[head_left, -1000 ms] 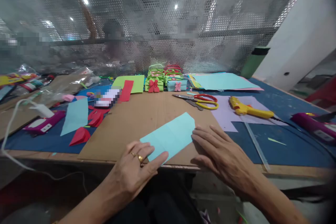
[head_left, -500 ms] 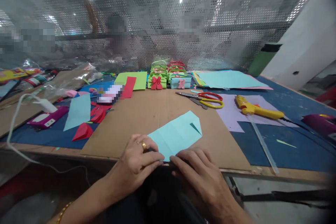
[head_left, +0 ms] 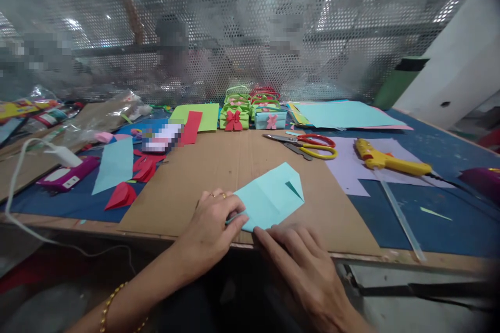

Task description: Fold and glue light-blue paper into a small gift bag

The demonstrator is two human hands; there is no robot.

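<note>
A light blue folded paper (head_left: 271,197) lies tilted on the brown cardboard sheet (head_left: 175,187), its near end close to the table's front edge. It has creases across it and a slit-like dark gap near its far right end. My left hand (head_left: 219,218) pinches the paper's near left corner between thumb and fingers. On the near edge, the fingertips of my right hand (head_left: 300,257) press down beside the left thumb, with the fingers stretched out. Scissors (head_left: 312,146) with red and yellow handles rest beyond the paper, by a grey blade.
A yellow glue gun (head_left: 390,161) lies on purple paper (head_left: 347,177) at right. Small paper bags (head_left: 234,118) stand at the back beside stacked coloured sheets (head_left: 347,114). At left are a phone (head_left: 162,138), red paper pieces (head_left: 121,195) and a purple power strip (head_left: 70,174) with a white cable.
My left hand has moved up and slightly right along the paper's left edge, gripping the corner. The paper has shifted a little up and right. My right hand stays at the near edge.
</note>
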